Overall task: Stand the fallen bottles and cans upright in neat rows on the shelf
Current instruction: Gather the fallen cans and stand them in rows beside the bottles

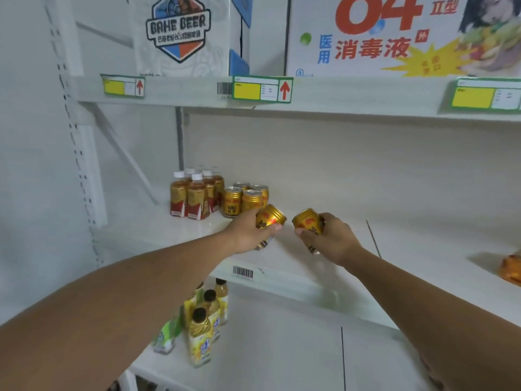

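2 gold cans are held tilted above the shelf [324, 244]: left hand [248, 235] wraps 1 can [270, 220], right hand [332, 241] the other [307, 222]. Probably rigid, smooth, light (dentable if squeezed); best gripped mid-body and set beside the standing cans [245, 198].

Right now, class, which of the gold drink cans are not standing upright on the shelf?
The two tilted gold cans in the hands: left-hand can, right-hand can. The other four stand upright.
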`<state>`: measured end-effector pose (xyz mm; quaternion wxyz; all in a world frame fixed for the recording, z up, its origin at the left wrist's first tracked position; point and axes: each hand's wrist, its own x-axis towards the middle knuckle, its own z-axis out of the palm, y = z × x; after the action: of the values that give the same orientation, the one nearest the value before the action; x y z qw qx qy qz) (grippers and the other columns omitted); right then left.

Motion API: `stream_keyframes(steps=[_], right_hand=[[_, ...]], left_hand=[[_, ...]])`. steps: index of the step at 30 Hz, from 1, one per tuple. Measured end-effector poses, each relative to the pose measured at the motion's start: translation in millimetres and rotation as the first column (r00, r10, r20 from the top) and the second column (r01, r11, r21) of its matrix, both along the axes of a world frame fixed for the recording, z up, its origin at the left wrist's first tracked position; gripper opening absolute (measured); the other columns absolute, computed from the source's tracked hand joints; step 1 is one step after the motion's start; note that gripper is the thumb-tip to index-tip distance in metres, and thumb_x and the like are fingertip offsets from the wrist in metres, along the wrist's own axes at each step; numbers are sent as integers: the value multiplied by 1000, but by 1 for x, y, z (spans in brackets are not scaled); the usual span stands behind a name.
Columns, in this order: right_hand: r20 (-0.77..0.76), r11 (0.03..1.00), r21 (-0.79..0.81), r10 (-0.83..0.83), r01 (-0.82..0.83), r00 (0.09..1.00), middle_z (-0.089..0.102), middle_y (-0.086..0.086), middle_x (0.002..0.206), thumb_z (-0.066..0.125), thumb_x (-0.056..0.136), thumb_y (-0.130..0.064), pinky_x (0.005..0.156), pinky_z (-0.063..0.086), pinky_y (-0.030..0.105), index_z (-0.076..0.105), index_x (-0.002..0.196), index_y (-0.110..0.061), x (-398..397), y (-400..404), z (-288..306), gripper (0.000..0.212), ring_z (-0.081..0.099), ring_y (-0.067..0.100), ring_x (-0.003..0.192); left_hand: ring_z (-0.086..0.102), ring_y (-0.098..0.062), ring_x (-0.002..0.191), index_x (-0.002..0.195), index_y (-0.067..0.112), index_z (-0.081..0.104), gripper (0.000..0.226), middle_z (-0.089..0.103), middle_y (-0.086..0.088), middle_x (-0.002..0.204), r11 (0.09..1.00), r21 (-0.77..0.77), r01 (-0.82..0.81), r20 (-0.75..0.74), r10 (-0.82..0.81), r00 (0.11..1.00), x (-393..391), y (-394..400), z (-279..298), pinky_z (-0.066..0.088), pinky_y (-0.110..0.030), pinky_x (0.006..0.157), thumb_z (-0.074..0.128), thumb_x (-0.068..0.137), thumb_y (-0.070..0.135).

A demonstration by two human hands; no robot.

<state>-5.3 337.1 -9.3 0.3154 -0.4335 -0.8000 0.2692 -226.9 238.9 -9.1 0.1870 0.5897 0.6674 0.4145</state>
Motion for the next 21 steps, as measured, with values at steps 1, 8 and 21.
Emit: stream_keyframes(steps=[1, 8, 21], right_hand=[[-4, 1000, -9, 18, -18, 1000, 69, -11, 87, 79, 82, -63, 58, 50, 25, 53, 117, -30, -6, 1, 1, 54, 67, 4, 73], [-135, 988, -78, 126, -137, 983, 67, -12, 88, 79, 87, -54, 53, 46, 19, 48, 120, -28, -54, 12, 3, 52, 65, 2, 71], [-266, 987, -25, 146, -158, 953, 58, 6, 134, 79, 92, -45, 104, 54, 46, 55, 141, -16, -152, 8, -27, 62, 63, 22, 117]], left_hand=[[74, -17, 98, 123, 19, 66, 39, 75, -4, 111, 1000, 14, -18, 7, 18, 1000, -4, -1, 1, 59, -26, 71, 72, 99, 49], [65, -19, 114, 138, 20, 55, 59, 67, -1, 126, 955, 5, -297, 75, 296, 952, -47, -9, 12, 52, -31, 82, 77, 94, 53], [67, -27, 120, 126, 20, 73, 48, 71, -5, 127, 910, 128, -394, -6, 398, 917, -119, 12, -17, 53, -50, 107, 79, 91, 52]])
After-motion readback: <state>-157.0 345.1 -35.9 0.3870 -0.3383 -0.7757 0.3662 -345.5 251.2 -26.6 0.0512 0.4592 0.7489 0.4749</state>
